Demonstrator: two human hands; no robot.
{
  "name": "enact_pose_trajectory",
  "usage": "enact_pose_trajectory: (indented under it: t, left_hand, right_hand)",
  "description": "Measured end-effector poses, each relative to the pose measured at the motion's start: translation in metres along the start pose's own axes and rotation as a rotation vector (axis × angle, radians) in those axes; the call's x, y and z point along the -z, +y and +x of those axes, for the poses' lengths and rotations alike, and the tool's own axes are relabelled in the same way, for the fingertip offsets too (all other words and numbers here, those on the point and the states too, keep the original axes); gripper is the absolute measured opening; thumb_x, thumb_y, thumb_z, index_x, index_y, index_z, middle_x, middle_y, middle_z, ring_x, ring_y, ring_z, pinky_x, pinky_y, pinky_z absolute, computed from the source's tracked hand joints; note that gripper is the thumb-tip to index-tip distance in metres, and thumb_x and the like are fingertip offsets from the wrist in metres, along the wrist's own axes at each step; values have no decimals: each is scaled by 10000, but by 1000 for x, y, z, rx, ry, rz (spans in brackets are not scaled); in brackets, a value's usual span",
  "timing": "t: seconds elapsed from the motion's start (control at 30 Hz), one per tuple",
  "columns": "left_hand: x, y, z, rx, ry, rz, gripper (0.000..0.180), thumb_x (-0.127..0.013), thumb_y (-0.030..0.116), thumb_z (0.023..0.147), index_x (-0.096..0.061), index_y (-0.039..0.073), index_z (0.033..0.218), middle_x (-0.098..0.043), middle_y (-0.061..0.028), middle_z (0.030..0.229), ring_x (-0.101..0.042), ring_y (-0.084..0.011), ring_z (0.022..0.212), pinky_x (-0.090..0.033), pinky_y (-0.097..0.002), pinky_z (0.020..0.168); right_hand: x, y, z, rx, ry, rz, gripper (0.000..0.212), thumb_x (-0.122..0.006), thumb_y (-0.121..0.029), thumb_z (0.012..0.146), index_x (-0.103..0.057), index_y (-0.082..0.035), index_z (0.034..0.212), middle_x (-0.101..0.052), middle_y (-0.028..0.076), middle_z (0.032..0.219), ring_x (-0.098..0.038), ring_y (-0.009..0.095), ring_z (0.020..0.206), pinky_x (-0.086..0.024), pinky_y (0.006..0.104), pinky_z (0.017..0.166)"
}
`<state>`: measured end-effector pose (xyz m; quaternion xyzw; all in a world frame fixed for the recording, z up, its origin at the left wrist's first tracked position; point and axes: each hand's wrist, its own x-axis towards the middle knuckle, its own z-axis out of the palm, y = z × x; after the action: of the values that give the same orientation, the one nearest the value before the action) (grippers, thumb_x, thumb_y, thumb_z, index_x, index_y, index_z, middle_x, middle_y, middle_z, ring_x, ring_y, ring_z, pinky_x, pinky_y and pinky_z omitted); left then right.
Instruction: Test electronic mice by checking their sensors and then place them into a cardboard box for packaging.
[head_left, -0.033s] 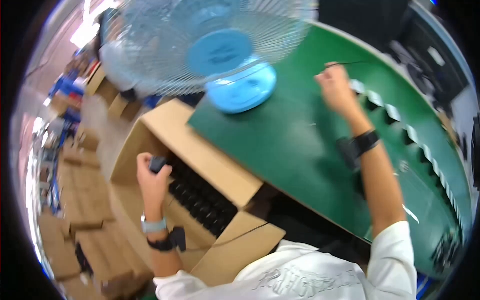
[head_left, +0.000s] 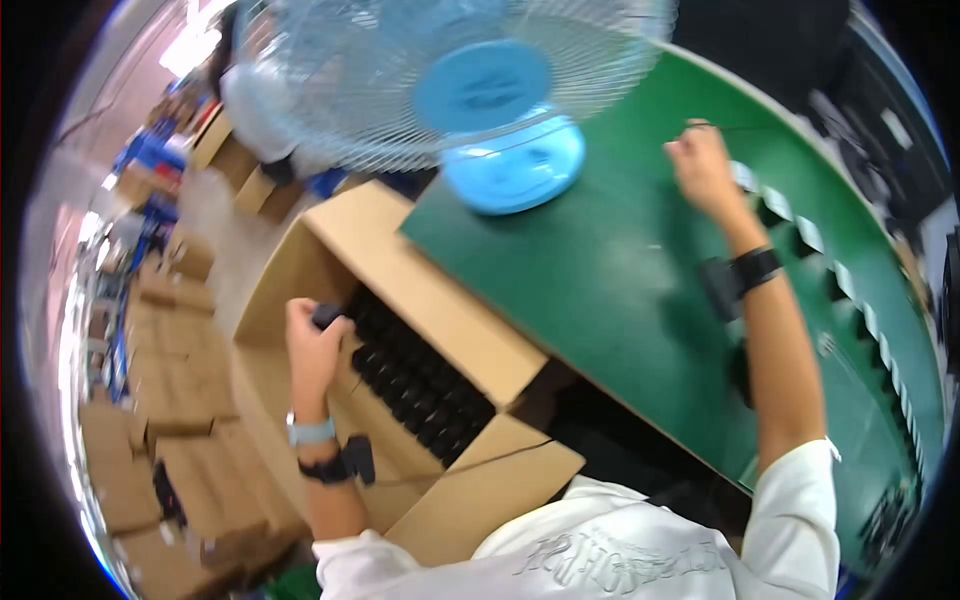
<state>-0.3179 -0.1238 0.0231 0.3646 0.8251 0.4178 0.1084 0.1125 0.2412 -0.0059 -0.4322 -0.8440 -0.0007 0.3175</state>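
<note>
Over an open cardboard box (head_left: 420, 300) at the left, my left hand (head_left: 314, 352) is closed around a small black block-shaped piece (head_left: 326, 316). Beneath and beside it, several black pieces (head_left: 420, 390) lie packed in rows inside the box. My right hand (head_left: 704, 172) is a closed fist above the far part of the green table (head_left: 600, 270). A thin dark cord (head_left: 745, 128) runs from that fist toward the right; the part inside the fingers is hidden. Near this hand begins a line of small pale-topped black pieces (head_left: 808, 235).
A blue fan (head_left: 510, 165) with a wire guard stands on the table's far left corner. Stacked cardboard cartons (head_left: 205, 490) fill the floor at left. Dark small parts (head_left: 890, 520) lie at the table's right end. A cable (head_left: 460, 468) trails from my left wrist.
The whole view has shifted slightly, with the fan, table and box appearing farther right. Both hands keep nearly the same places and grips.
</note>
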Motion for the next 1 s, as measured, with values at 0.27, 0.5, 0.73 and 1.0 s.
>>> enact_pose_trajectory:
  t: [0.27,0.5,0.73,1.0]
  left_hand:
    - [6,-267,27,334,-46,491,486,-852,191,719,-581,-26,1059,-689,-298,999,-674,-447,989,-555,-471,879]
    - [-32,-361,45,351,51,695,426,-728,117,804,-665,-19,1204,-657,-298,1149,-610,-465,1113,-495,-505,993]
    - [-47,-332,72,244,118,499,411,-584,16,775,-694,-26,1168,-678,-333,1121,-644,-458,1109,-491,-484,1002]
    - [-37,29,3,-57,-584,-345,150,-511,-58,787,-648,4,791,-636,-12,742,-545,-56,660,-433,-210,597]
  right_hand:
    - [-55,80,45,-140,-247,-145,301,-526,-248,1027,-587,34,1113,-584,242,1288,-569,430,1172,-470,472,1009]
    - [58,-45,-55,-273,-339,720,243,-468,-102,1071,-522,-37,1298,-462,-1,911,-503,82,741,-444,239,647]
    - [137,-122,-148,-455,-343,765,125,-494,-74,1008,-486,-10,900,-519,138,1306,-536,146,799,-478,289,753]
    - [143,-147,-185,-603,-528,1445,98,-469,-70,1032,-523,-24,964,-433,170,1464,-628,135,913,-537,291,797]
